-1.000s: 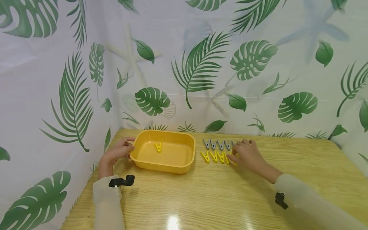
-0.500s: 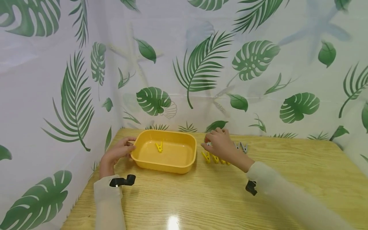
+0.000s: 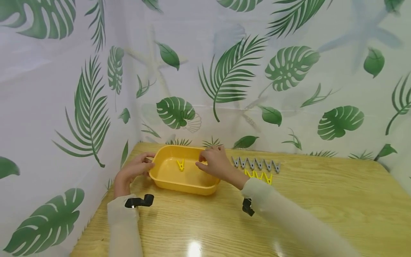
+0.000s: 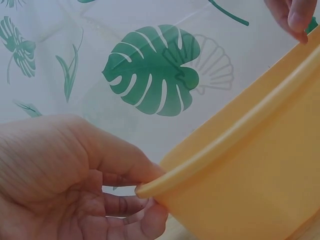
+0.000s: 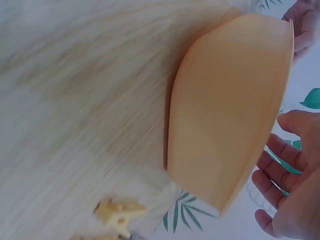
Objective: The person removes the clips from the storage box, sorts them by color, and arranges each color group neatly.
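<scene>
My left hand [image 3: 133,172] pinches the left rim of a yellow plastic tray [image 3: 183,187], thumb over the edge and fingers below, as the left wrist view shows. One yellow clothespin [image 3: 181,165] lies inside the tray. Over the tray's right part hovers my right hand [image 3: 216,165], fingers bent. The right wrist view has this hand [image 5: 295,185] beyond the rim, thumb and fingers apart; the tray wall partly covers the fingertips, and I cannot tell whether they hold anything. Right of the tray, several yellow clothespins [image 3: 268,179] stand in a row, partly hidden behind the right forearm.
Behind the yellow row, several grey clothespins [image 3: 252,164] are lined up along the back of the wooden table [image 3: 314,192]. A white sheet printed with green leaves [image 3: 224,82] hangs behind the table and along its left side.
My right hand has moved left from the right end of the clothespin rows to above the tray, uncovering the grey row. The left hand keeps its grip on the rim; the view has shifted slightly.
</scene>
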A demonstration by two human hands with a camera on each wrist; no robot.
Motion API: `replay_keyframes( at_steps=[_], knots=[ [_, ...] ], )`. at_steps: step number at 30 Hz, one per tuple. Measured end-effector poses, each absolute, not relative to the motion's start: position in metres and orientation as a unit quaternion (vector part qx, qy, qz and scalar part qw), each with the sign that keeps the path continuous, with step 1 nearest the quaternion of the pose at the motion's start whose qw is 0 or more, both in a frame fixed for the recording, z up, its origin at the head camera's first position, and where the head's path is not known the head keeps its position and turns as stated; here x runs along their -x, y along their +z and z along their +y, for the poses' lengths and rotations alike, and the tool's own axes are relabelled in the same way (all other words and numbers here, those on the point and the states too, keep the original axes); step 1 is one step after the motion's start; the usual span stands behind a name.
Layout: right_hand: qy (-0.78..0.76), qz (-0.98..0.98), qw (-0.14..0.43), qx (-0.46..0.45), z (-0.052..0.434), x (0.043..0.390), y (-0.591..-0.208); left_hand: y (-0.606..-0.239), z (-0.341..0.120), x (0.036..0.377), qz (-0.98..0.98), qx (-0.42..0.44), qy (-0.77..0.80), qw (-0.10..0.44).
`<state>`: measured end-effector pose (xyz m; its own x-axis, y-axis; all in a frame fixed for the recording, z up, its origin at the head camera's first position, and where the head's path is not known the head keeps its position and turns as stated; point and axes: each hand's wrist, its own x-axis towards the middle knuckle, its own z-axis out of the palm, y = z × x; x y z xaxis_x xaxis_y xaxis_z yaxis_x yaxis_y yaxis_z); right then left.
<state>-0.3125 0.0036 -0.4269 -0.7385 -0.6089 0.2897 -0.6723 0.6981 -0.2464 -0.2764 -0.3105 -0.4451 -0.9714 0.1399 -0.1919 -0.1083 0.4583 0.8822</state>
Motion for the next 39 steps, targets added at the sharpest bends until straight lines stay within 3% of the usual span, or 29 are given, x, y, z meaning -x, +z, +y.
replay_keyframes(
  at_steps=[14, 32, 39],
  knots=[
    [0.166, -0.941, -0.002, -0.294, -0.056, 0.315, -0.446, -0.444, -0.311, 0.276, 0.850, 0.006, 0.514, 0.117],
    [0.093, -0.972, 0.033, -0.212, -0.088, 0.317, -0.466, -0.444, -0.309, 0.277, 0.850, 0.018, 0.515, 0.114],
    [0.119, -0.972, 0.015, -0.203, -0.088, 0.322, -0.467, -0.445, -0.310, 0.277, 0.848, 0.025, 0.517, 0.114]
  ],
)
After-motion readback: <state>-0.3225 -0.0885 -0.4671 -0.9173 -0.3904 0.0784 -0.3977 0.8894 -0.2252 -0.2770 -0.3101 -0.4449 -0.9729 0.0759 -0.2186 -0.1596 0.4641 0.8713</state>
